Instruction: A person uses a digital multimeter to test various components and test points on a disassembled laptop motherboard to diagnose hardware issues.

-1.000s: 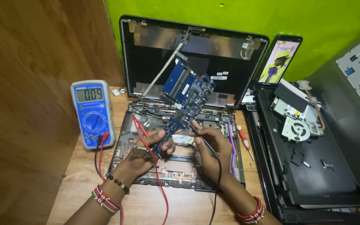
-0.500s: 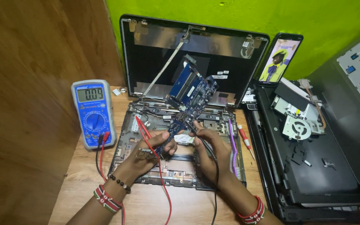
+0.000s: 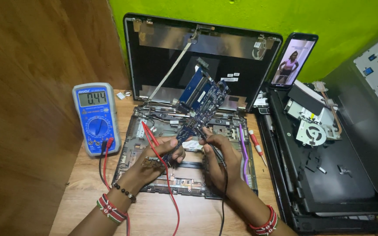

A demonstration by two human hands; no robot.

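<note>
Far left, a wall of warm wood grain (image 3: 27, 109), smooth and streaky. Next to it a blue meter (image 3: 96, 119) stands propped on the pale wooden surface (image 3: 88, 196), a chunky rounded slab with a grey screen and a round dial. A red lead (image 3: 165, 175) and a black lead (image 3: 222, 183) run out of its foot, thin and glossy. Now the left hand (image 3: 156, 158): beaded bands at the wrist, fingers closed, pinching the red probe together with the lower end of the board (image 3: 200, 105). That board is a long, narrow blue strip, studded with tiny parts, held tilted up and away from the person, above the open chassis (image 3: 184, 179). The chassis is flat, dark and ribbed with cut-outs, lying on the surface; its black lid (image 3: 241, 57) stands upright behind, matt with silvery foil patches. Right hand (image 3: 217, 153) next, fingers closed around the black probe, tip against the board's lower part. Just beside it, a purple stick (image 3: 243, 148), then a small red-handled screwdriver (image 3: 256, 144). A phone (image 3: 294, 61) leans on the bright green wall (image 3: 337, 22), screen lit. Far right, a second black shell (image 3: 342, 183), smooth plastic, with a round metal fan (image 3: 311, 133) lying on it.
</note>
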